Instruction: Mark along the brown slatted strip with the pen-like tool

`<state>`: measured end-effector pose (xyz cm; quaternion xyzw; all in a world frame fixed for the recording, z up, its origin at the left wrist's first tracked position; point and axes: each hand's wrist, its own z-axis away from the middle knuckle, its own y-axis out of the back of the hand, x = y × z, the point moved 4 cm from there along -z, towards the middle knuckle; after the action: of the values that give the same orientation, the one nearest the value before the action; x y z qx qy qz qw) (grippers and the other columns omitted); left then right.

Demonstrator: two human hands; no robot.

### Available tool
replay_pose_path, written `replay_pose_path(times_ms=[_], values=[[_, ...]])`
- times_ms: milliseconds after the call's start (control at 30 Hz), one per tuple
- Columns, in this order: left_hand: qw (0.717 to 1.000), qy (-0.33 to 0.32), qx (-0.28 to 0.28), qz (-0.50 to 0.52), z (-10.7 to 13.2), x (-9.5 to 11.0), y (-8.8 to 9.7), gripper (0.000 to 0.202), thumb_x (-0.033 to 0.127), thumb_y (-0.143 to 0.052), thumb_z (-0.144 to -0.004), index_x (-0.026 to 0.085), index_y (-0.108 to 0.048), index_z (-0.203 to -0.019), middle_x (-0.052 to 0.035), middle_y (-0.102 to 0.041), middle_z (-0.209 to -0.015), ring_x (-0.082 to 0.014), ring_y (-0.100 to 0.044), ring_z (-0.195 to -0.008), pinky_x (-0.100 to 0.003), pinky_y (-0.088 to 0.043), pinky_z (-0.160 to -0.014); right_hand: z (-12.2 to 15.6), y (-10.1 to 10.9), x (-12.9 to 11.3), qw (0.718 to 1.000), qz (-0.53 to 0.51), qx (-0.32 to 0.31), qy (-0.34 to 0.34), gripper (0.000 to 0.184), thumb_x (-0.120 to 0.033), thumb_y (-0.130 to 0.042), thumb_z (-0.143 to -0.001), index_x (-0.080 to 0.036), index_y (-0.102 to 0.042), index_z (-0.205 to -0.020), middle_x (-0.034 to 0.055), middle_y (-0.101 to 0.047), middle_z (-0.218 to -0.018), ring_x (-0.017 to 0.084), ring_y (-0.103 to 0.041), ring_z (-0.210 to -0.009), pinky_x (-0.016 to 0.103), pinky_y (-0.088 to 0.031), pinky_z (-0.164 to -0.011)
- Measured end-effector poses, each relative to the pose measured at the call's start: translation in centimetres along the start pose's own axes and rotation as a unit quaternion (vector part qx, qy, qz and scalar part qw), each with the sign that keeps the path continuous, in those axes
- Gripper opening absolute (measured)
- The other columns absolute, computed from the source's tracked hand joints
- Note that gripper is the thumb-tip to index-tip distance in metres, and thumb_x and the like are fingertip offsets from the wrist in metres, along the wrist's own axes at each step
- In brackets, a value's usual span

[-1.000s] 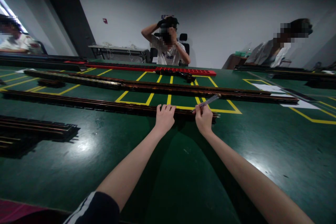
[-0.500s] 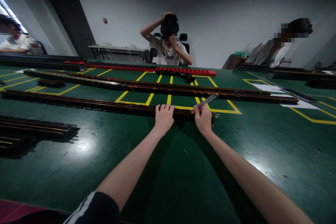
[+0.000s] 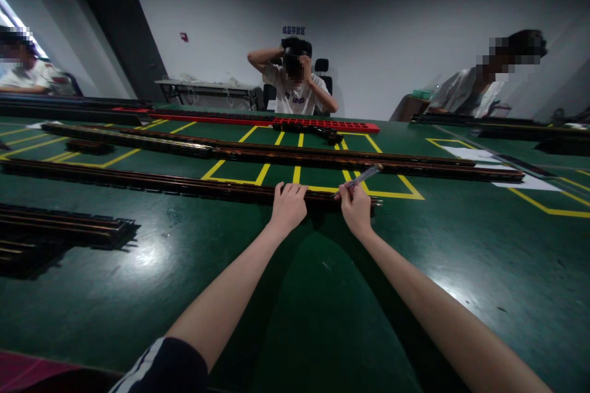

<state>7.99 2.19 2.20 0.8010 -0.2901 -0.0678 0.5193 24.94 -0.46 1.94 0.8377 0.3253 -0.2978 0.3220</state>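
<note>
A long, dark, glossy strip with thin rails (image 3: 184,186) lies across the green table (image 3: 313,319) in front of me. My left hand (image 3: 289,206) is closed over the strip near its right part, fingers bent across its far edge. A little to the right, my right hand (image 3: 356,209) pinches a clear pen (image 3: 366,175), its upper end pointing up and right. The pen's lower end comes down at the strip close to its right end; the tip is too small to make out.
Farther back lie another long dark strip (image 3: 322,154) and a red grid rack (image 3: 332,124). More dark strips (image 3: 59,227) are stacked at left. White paper sheets (image 3: 525,181) lie at right, near yellow tape outlines (image 3: 396,195). Co-workers sit across the table.
My hands stay almost in place, with only a slight shift. Across the table, the co-worker's head has tipped lower and the raised hand has come down a little, showing a wall sign.
</note>
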Motion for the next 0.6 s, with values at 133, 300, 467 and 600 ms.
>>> replay_pose_path(times_ms=[133, 300, 467, 600], values=[[1.000, -0.010, -0.005, 0.019, 0.03, 0.15, 0.10, 0.040, 0.025, -0.038, -0.090, 0.016, -0.059, -0.123, -0.0087, -0.064, -0.124, -0.0226, -0.054, -0.119, -0.048, -0.028, -0.113, 0.01, 0.09, -0.07, 1.000, 0.003, 0.005, 0.003, 0.031, -0.051, -0.043, -0.089, -0.023, -0.050, -0.078, 0.0073, -0.065, -0.070, 0.027, -0.063, -0.068, 0.046, -0.049, -0.073], [1.000, -0.013, -0.013, -0.013, -0.07, 0.19, -0.19, 0.048, 0.043, -0.041, -0.090, 0.014, -0.057, -0.125, -0.0115, -0.063, -0.124, -0.0266, -0.054, -0.117, -0.050, -0.032, -0.109, -0.01, 0.09, -0.03, 1.000, 0.003, 0.005, 0.005, 0.031, -0.050, -0.043, -0.089, -0.022, -0.050, -0.078, 0.0074, -0.065, -0.069, 0.027, -0.063, -0.068, 0.046, -0.049, -0.072], [0.999, -0.013, -0.020, -0.044, -0.13, 0.30, -0.16, 0.049, 0.047, -0.043, -0.090, 0.015, -0.057, -0.125, -0.0115, -0.063, -0.124, -0.0274, -0.055, -0.114, -0.049, -0.035, -0.105, 0.01, 0.09, -0.04, 1.000, 0.000, 0.007, 0.008, 0.031, -0.050, -0.042, -0.090, -0.023, -0.049, -0.077, 0.0066, -0.065, -0.069, 0.026, -0.063, -0.068, 0.044, -0.049, -0.071], [0.998, -0.012, -0.015, -0.052, -0.06, 0.36, -0.06, 0.044, 0.045, -0.044, -0.091, 0.016, -0.058, -0.121, -0.0108, -0.064, -0.121, -0.0266, -0.056, -0.113, -0.047, -0.036, -0.104, -0.02, 0.09, -0.06, 1.000, 0.001, 0.009, 0.007, 0.030, -0.049, -0.043, -0.089, -0.023, -0.049, -0.077, 0.0062, -0.064, -0.068, 0.026, -0.063, -0.067, 0.044, -0.049, -0.072]])
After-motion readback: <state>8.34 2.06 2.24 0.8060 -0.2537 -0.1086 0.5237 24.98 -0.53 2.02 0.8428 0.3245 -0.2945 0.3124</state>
